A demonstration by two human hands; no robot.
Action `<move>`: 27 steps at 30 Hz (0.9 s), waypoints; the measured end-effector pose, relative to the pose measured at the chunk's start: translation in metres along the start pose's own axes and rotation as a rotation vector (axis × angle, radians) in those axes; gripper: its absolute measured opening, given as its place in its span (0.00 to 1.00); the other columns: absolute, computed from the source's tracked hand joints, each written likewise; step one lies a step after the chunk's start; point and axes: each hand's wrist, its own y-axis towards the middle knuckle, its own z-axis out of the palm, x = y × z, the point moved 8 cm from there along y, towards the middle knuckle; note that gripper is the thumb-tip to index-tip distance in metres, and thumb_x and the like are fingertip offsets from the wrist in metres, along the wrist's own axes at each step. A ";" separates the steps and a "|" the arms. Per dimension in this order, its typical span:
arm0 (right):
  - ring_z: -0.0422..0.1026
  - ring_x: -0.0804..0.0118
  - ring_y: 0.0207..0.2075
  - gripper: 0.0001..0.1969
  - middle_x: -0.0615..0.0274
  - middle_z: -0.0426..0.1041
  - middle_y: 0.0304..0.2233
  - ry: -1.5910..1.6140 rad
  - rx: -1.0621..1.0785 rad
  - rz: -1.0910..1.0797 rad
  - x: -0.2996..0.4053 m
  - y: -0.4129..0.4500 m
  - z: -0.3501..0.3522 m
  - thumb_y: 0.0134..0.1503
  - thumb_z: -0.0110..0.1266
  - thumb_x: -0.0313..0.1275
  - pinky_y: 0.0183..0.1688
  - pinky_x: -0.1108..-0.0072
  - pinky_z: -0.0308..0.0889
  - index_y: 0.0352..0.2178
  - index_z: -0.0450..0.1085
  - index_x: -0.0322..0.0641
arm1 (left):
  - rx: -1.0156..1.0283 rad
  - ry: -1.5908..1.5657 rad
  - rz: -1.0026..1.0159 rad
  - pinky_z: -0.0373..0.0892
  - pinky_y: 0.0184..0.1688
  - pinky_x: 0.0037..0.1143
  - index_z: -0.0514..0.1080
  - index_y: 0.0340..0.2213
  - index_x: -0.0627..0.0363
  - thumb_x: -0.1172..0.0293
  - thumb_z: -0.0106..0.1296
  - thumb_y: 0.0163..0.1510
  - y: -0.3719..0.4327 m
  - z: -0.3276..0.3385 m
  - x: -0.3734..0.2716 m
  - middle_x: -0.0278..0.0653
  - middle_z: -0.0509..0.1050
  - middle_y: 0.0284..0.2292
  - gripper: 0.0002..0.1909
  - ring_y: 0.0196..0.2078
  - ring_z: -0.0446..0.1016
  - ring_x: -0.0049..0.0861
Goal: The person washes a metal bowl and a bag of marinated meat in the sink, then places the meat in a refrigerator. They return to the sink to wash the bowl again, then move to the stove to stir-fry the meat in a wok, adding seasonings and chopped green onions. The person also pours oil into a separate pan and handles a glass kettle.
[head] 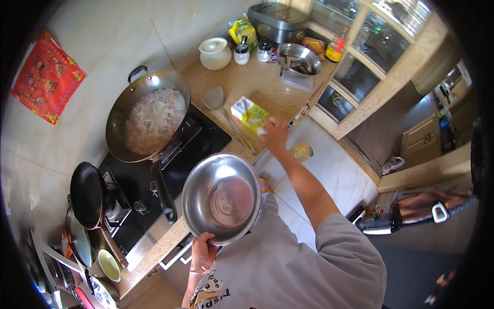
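My left hand (pixel 203 250) grips the near rim of a stainless steel bowl (pixel 231 201), thumb inside the edge. The bowl holds no food and is tilted so its inside faces me. My right hand (pixel 276 137) reaches over the counter's front edge, its fingers closed on the near end of a green and white carton (pixel 249 112); both are slightly blurred. A metal spatula (pixel 214 99) lies on the counter beside the carton. On the hob stands a large wok (pixel 115 127), with pale pinkish pieces of food (pixel 154 119) in whitish, bubbly liquid.
The wok's long black handle (pixel 164 193) points toward me. A small frying pan (pixel 87 195) sits on the other burner of the black hob (pixel 142 185). Along the back stand a lidded white pot (pixel 215 54), jars (pixel 242 55) and a steel bowl with dark contents (pixel 308 52).
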 end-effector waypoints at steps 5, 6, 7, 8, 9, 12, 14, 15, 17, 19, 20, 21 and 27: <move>0.60 0.51 0.41 0.25 0.50 0.62 0.38 -0.061 -0.228 -0.323 0.054 0.058 0.002 0.38 0.56 0.38 0.38 0.60 0.55 0.40 0.63 0.41 | -0.267 0.083 -0.011 0.69 0.18 0.26 0.66 0.20 0.68 0.82 0.41 0.42 0.016 0.026 -0.006 0.43 0.69 0.17 0.04 0.13 0.67 0.29; 0.61 0.53 0.39 0.25 0.50 0.63 0.36 0.020 0.049 -0.340 0.062 0.054 0.029 0.38 0.56 0.39 0.37 0.62 0.57 0.38 0.62 0.38 | -0.328 0.218 -0.006 0.67 0.15 0.25 0.66 0.16 0.67 0.81 0.41 0.42 0.018 0.039 -0.014 0.41 0.66 0.11 0.06 0.09 0.64 0.27; 0.63 0.55 0.37 0.25 0.51 0.64 0.34 0.106 0.333 -0.359 0.076 0.037 0.056 0.38 0.56 0.40 0.36 0.65 0.59 0.37 0.61 0.36 | -0.349 0.208 -0.012 0.67 0.15 0.25 0.66 0.16 0.67 0.81 0.41 0.42 0.022 0.043 -0.014 0.41 0.66 0.11 0.06 0.09 0.64 0.27; 0.63 0.54 0.34 0.21 0.51 0.64 0.31 0.222 0.240 -0.430 0.085 0.027 0.063 0.41 0.53 0.38 0.35 0.66 0.59 0.35 0.61 0.36 | -0.281 0.201 -0.005 0.68 0.16 0.25 0.66 0.17 0.69 0.82 0.41 0.42 0.030 0.047 -0.013 0.42 0.67 0.13 0.05 0.11 0.66 0.27; 0.63 0.53 0.31 0.17 0.52 0.64 0.28 0.338 0.146 -0.498 0.091 0.019 0.068 0.45 0.50 0.37 0.34 0.67 0.60 0.33 0.61 0.36 | -0.213 0.193 0.003 0.69 0.18 0.25 0.66 0.18 0.71 0.83 0.41 0.42 0.035 0.055 -0.012 0.42 0.68 0.15 0.04 0.13 0.68 0.28; 0.64 0.55 0.28 0.10 0.55 0.63 0.26 0.261 0.151 -0.437 0.096 0.020 0.077 0.48 0.45 0.32 0.30 0.66 0.61 0.32 0.60 0.39 | -0.337 -0.002 0.099 0.72 0.22 0.25 0.66 0.22 0.73 0.84 0.40 0.41 0.029 0.097 -0.019 0.44 0.70 0.20 0.05 0.18 0.71 0.30; 0.65 0.56 0.27 0.08 0.56 0.64 0.25 0.211 0.209 -0.394 0.089 0.031 0.088 0.48 0.44 0.29 0.28 0.65 0.62 0.31 0.60 0.39 | -0.358 -0.018 0.131 0.72 0.23 0.25 0.66 0.25 0.74 0.84 0.40 0.41 0.033 0.111 -0.018 0.44 0.70 0.22 0.06 0.20 0.72 0.31; 0.65 0.57 0.27 0.07 0.56 0.64 0.25 0.154 0.251 -0.340 0.081 0.036 0.095 0.48 0.43 0.27 0.26 0.65 0.62 0.31 0.59 0.40 | -0.362 -0.021 0.163 0.73 0.24 0.25 0.65 0.27 0.74 0.84 0.40 0.41 0.035 0.118 -0.018 0.45 0.71 0.24 0.08 0.22 0.73 0.33; 0.65 0.58 0.28 0.08 0.57 0.64 0.25 0.078 0.288 -0.320 0.064 0.057 0.112 0.47 0.44 0.27 0.26 0.65 0.62 0.31 0.60 0.41 | -0.384 -0.037 0.174 0.73 0.24 0.25 0.65 0.28 0.73 0.84 0.40 0.41 0.039 0.133 -0.016 0.45 0.71 0.24 0.08 0.22 0.73 0.33; 0.66 0.59 0.29 0.09 0.57 0.65 0.24 0.007 0.323 -0.309 0.049 0.072 0.114 0.46 0.45 0.28 0.25 0.65 0.62 0.32 0.60 0.42 | -0.411 -0.057 0.192 0.73 0.23 0.25 0.65 0.29 0.73 0.84 0.40 0.41 0.042 0.141 -0.017 0.45 0.71 0.24 0.09 0.22 0.73 0.33; 0.66 0.59 0.29 0.09 0.58 0.65 0.24 -0.030 0.340 -0.375 0.048 0.078 0.108 0.46 0.45 0.28 0.25 0.65 0.62 0.32 0.60 0.43 | -0.416 0.046 0.134 0.73 0.23 0.26 0.65 0.29 0.73 0.84 0.39 0.41 0.043 0.142 -0.016 0.45 0.71 0.24 0.09 0.22 0.73 0.33; 0.66 0.58 0.29 0.09 0.58 0.65 0.23 -0.068 0.353 -0.441 0.044 0.083 0.104 0.46 0.45 0.29 0.25 0.65 0.62 0.32 0.60 0.44 | -0.417 0.149 0.076 0.73 0.22 0.26 0.65 0.29 0.73 0.84 0.39 0.41 0.044 0.146 -0.014 0.45 0.71 0.25 0.10 0.23 0.73 0.34; 0.66 0.58 0.31 0.08 0.59 0.65 0.27 -0.124 0.270 -0.543 0.016 0.090 0.081 0.45 0.45 0.28 0.27 0.65 0.63 0.30 0.60 0.46 | -0.426 0.118 0.182 0.70 0.17 0.23 0.66 0.28 0.72 0.79 0.42 0.41 0.052 0.179 -0.021 0.46 0.71 0.21 0.10 0.18 0.72 0.31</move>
